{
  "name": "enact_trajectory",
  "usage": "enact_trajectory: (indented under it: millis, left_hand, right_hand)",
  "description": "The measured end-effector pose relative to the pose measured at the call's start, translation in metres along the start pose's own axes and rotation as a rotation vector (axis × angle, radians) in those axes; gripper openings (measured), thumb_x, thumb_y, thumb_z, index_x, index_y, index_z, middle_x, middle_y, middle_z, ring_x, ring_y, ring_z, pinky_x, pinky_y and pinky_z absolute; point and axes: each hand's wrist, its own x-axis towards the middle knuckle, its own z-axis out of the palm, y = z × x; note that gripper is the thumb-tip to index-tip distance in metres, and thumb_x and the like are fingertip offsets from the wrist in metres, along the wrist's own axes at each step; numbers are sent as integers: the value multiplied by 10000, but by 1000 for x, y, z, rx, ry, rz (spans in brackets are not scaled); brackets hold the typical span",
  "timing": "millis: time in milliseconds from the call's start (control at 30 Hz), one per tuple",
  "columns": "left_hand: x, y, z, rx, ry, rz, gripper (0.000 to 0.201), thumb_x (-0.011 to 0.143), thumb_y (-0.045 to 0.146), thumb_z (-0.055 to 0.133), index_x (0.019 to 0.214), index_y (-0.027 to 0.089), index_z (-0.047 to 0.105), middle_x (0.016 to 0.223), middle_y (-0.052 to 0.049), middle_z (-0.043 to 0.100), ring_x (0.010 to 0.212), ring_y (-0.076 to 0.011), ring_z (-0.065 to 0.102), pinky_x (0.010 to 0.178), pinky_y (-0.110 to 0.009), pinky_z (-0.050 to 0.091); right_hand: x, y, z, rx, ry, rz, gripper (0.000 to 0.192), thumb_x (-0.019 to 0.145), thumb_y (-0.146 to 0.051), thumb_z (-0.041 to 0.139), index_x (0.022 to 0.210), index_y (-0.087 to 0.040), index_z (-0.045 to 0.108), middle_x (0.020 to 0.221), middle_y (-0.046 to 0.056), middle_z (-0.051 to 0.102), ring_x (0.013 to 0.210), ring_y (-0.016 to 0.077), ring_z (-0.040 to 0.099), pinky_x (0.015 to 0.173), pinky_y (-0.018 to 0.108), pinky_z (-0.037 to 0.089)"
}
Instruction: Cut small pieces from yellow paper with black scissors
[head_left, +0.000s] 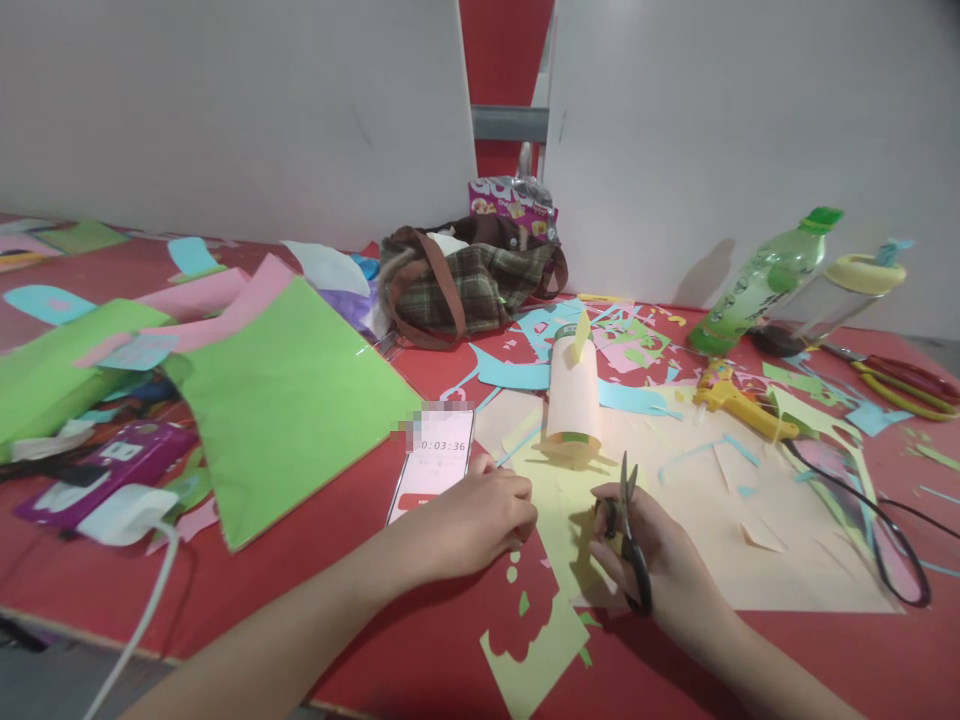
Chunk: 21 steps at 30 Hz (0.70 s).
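My right hand [667, 560] grips a pair of black-handled scissors [628, 490], their blades pointing up and slightly parted. Beside the phone [441, 455], my left hand [484, 515] is closed with its fingers curled; whatever they hold, if anything, is hidden. Below it lies yellow paper [536, 672] with a scalloped cut-out edge. Just beyond my hands stands a pale paper-wrapped cylinder [572, 400], with a small yellow paper piece [581, 336] at its top and light blue strips [514, 374] at both sides.
Green sheets [292, 400] and a purple box [120, 475] lie left. A plaid bag [480, 285] sits at the back. To the right are a yellow glue gun [742, 400], a green bottle [772, 280], a clear cup [844, 300], red-and-yellow-handled tools [904, 380] and a large pale sheet [810, 560].
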Motion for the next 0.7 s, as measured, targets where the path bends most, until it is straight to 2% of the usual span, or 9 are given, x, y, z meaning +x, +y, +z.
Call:
enact_trajectory:
  millis: [100, 233, 333, 467, 533, 700]
  left_hand:
    - [0, 0, 2, 1, 17, 5, 179, 763, 79, 443, 635, 162, 536, 674, 20, 501, 682, -118, 466, 698, -290, 212]
    - [0, 1, 1, 24, 30, 13, 178, 754, 68, 447, 625, 161, 527, 659, 18, 494, 676, -125, 447, 680, -285, 212]
    - [0, 2, 1, 40, 20, 12, 162, 752, 75, 456, 628, 159, 518, 654, 14, 496, 659, -127, 430, 658, -282, 213]
    - [1, 2, 3, 66, 42, 16, 176, 783, 130, 451, 621, 157, 514, 653, 9, 498, 672, -137, 422, 672, -299, 209]
    - [2, 1, 4, 67, 50, 16, 194, 785, 146, 458, 600, 156, 516, 639, 12, 495, 681, -139, 423, 694, -310, 201]
    - [1, 1, 5, 62, 67, 16, 218, 780, 98, 444, 577, 154, 503, 638, 15, 492, 701, -136, 423, 725, -313, 192]
  right_hand:
    - [0, -1, -1, -17, 2, 7, 291, 721, -140, 505, 979, -230, 404, 706, -17, 480, 544, 117, 507, 451, 224, 398]
    - [1, -6, -2, -51, 19, -14, 293, 717, -136, 514, 971, -235, 405, 705, -23, 482, 601, 130, 523, 533, 251, 420]
    - [2, -9, -4, -64, 28, -2, 278, 723, -149, 511, 963, -236, 402, 707, -23, 477, 572, 121, 507, 504, 243, 411]
    - [6, -4, -5, -70, 86, -38, 294, 710, -149, 525, 966, -231, 406, 715, -14, 488, 632, 137, 518, 575, 268, 427]
    - [7, 0, -5, -70, 104, -53, 301, 709, -159, 525, 977, -223, 403, 715, -5, 494, 628, 144, 523, 563, 272, 432]
    - [9, 1, -8, -256, 155, -105, 326, 687, -173, 542, 986, -206, 414, 708, 13, 516, 658, 177, 541, 610, 317, 431]
